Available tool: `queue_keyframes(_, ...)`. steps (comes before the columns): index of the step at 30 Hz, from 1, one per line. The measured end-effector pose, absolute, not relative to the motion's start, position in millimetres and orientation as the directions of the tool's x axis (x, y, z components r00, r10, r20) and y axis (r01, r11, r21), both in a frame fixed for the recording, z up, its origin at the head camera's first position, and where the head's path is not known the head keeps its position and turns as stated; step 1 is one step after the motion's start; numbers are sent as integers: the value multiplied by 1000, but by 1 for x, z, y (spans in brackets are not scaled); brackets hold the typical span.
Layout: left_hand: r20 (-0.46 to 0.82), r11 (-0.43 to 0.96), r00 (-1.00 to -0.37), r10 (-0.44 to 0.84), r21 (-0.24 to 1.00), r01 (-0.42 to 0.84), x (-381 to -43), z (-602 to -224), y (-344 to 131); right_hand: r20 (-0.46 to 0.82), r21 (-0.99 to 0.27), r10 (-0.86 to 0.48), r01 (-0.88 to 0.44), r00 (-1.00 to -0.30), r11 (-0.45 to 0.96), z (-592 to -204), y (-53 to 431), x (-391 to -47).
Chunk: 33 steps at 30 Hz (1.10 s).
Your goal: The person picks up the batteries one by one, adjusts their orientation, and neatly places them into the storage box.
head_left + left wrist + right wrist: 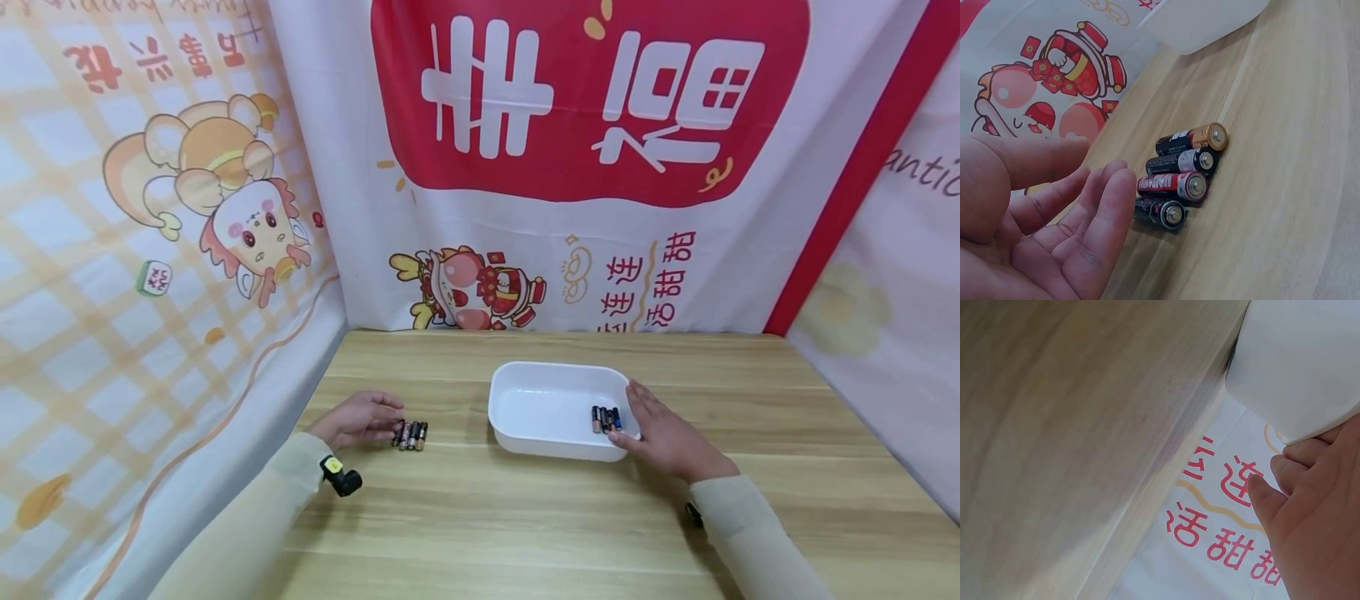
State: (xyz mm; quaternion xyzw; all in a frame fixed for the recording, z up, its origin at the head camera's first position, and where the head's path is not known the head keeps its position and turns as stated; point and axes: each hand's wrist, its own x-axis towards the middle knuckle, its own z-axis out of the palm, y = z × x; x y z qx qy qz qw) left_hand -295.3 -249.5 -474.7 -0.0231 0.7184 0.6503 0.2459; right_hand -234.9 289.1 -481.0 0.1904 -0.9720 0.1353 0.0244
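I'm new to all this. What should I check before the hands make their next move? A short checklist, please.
1. Left hand free: ok; it holds nothing.
2. Loose batteries close by: ok; four lie side by side on the table, near its fingers.
3. Left fingers touching a battery: cannot tell; they overlap in view.
4. White tub steadied: looks ok; the right hand grips its end.
5. Space in the tub: ok; the batteries inside sit near the right hand, leaving bare floor.

Pale wooden table, printed cloth hangings
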Motion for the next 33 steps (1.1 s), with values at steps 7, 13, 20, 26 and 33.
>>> queue_keyframes(7,-404,164,-879,254,913,-373,-295,-481,-253,70,-263,-348,-354,-935,898,-480,289,-234)
queue_keyframes(13,-414,181,-879,238,908,-378,-296,-483,-257,54,-261,-346,-348,-937,901,-480,289,-235)
queue_keyframes(20,-442,228,-871,213,890,-396,-296,-485,-256,59,-258,-341,-344,-938,903,-479,290,-235)
queue_keyframes(26,-454,282,-876,165,873,-399,-294,-485,-249,45,-267,-330,-330,-943,905,-480,289,-236)
queue_keyframes(33,-449,376,-885,120,846,-378,-292,-481,-241,45,-253,-330,-330,-943,909,-481,289,-237)
